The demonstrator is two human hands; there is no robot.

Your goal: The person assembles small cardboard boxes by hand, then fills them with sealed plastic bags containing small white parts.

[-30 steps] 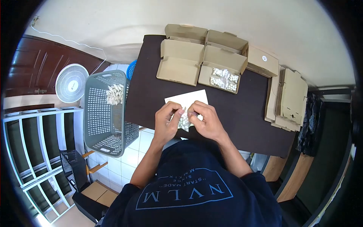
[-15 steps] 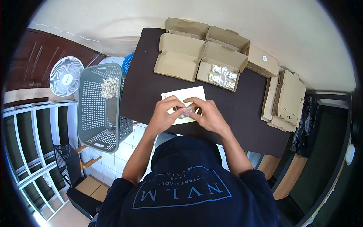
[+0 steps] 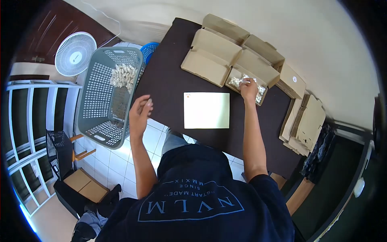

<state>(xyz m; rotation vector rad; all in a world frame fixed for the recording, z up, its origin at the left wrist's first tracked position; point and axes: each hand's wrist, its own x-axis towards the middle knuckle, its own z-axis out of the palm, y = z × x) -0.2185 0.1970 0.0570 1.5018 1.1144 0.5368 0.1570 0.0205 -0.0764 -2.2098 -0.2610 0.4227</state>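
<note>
My right hand [image 3: 249, 89] reaches into an open cardboard box [image 3: 263, 72], its fingers closed on a small clear packet of white pieces, mostly hidden by the hand. More clear packets of white pieces [image 3: 260, 93] lie in that box beside the fingers. My left hand [image 3: 141, 115] is raised off the table's left edge, near the grey laundry basket [image 3: 139, 56]. Its fingers are loosely bent and apart, with nothing seen in them. A pale sheet of paper [image 3: 207, 111] lies flat on the dark table between the hands.
Another open box [image 3: 207, 60] adjoins on the left. A closed box [image 3: 291, 82] and a stack of flat cardboard [image 3: 308, 121] line the right side. In the basket is a heap of small pale packets [image 3: 123, 76]. A white fan [image 3: 75, 54] stands behind it.
Both hands were together over the paper, on a small clear packet. Since then the right went up and right into the box, and the left moved left toward the basket. The view has turned.
</note>
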